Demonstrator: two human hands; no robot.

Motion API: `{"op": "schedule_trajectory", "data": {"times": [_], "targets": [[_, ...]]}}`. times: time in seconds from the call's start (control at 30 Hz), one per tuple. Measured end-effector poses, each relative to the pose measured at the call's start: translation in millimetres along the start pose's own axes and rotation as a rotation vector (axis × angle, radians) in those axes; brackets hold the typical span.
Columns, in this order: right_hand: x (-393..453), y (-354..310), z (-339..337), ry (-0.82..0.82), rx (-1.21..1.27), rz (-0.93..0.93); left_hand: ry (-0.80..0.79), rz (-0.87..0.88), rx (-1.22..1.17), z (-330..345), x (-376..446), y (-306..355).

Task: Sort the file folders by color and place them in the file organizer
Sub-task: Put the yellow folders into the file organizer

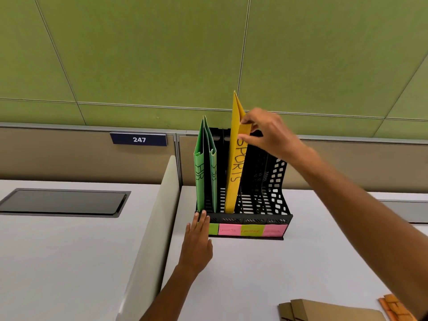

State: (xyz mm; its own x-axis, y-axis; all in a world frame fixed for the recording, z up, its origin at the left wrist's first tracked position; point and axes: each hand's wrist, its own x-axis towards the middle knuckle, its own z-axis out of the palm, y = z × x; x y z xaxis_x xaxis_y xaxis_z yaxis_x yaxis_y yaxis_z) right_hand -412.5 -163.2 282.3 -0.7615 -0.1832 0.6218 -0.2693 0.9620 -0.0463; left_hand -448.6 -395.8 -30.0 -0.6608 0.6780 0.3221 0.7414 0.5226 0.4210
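Organizer: a black mesh file organizer [276, 181] stands on the white desk [231, 274], with several upright slots side by side and its open front facing the camera.
Labels: a row of sticky notes [249, 230] runs along the organizer's front base, green, pink, yellow-green and pink from left to right; the writing on them is too faint to read surely.
Green folders: two green folders [205, 167] stand upright in the leftmost slot, spines toward the camera.
Yellow folder: a yellow folder [235, 163] marked SPORTS stands in the second slot, leaning a little to the left at its top, its lower edge down at the organizer floor and its top corner rising above the organizer's back.
Right hand: the right hand [266, 133] reaches in from the right and pinches the yellow folder near its upper front edge, thumb and fingertips on the spine just above the lettering.
Left hand: the left hand [196, 242] lies with straight fingers against the organizer's front left corner, fingertips touching the base below the green folders; it holds nothing.
Other folders: brown folders [324, 310] and an orange folder [393, 308] lie flat on the desk at the lower right, well apart from the organizer.
Background: a divider [152, 216] separates this desk from the one on the left, and a sign [139, 139] reading 247 hangs on the partition under a green wall [162, 54].
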Motion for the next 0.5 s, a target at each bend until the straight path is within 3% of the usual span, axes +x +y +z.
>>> {"op": "schedule_trajectory", "data": {"times": [0.27, 0.5], "targets": [[-27, -19, 52, -0.094, -0.018, 0.073, -0.101, -0.032, 0.021, -9, -1, 5], [-43, -30, 68, -0.059, -0.036, 0.150, -0.050, -0.031, 0.030, -12, -9, 2]]}}
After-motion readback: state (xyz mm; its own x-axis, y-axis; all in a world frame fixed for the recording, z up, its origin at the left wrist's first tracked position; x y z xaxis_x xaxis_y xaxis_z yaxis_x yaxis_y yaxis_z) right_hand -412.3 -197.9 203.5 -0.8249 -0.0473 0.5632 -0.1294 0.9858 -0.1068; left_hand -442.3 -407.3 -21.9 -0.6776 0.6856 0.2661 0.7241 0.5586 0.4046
